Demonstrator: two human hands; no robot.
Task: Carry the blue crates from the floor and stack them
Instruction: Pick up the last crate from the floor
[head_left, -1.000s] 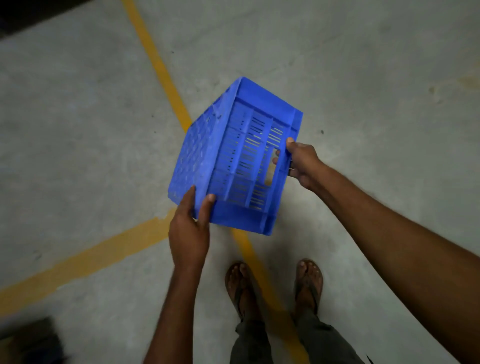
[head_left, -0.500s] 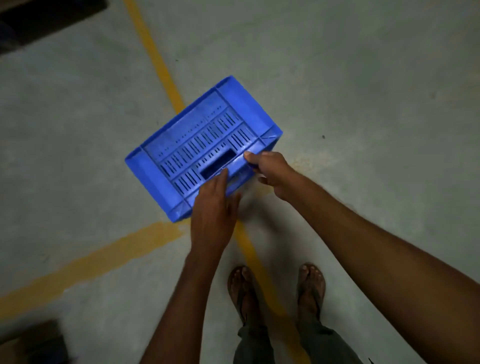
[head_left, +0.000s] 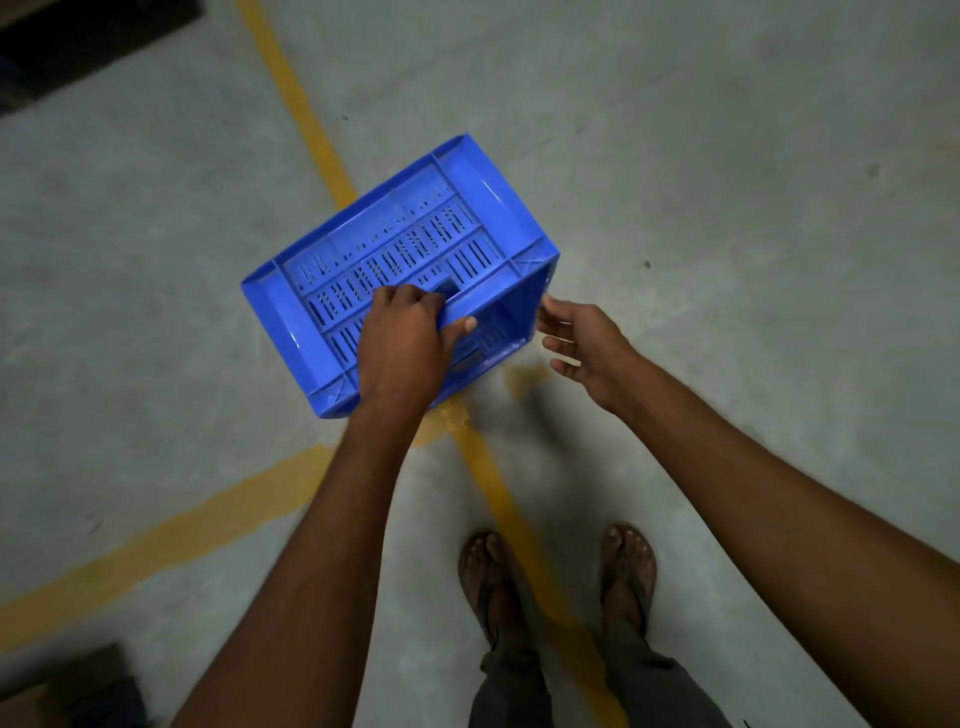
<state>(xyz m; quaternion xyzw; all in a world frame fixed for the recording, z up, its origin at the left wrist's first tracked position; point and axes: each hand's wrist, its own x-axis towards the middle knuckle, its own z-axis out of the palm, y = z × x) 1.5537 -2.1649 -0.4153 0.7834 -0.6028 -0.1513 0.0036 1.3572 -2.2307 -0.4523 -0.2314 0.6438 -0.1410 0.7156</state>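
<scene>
A blue slotted plastic crate (head_left: 415, 244) hangs in the air above the concrete floor, turned so one long slotted side faces up at me. My left hand (head_left: 402, 345) grips it by the handle slot in that side, fingers hooked inside and thumb over the rim. My right hand (head_left: 582, 345) is off the crate, just to the right of its near corner, fingers spread and empty. No other crate is in view.
Yellow painted lines (head_left: 306, 119) cross on the grey floor under the crate. My two sandalled feet (head_left: 556, 577) stand at the bottom. A dark object (head_left: 78, 41) lies at the top left, another dark object (head_left: 72, 691) at the bottom left.
The crate has been turned from tilted on end to long side up. My left hand moved from its lower corner to the handle slot, and my right hand let go.
</scene>
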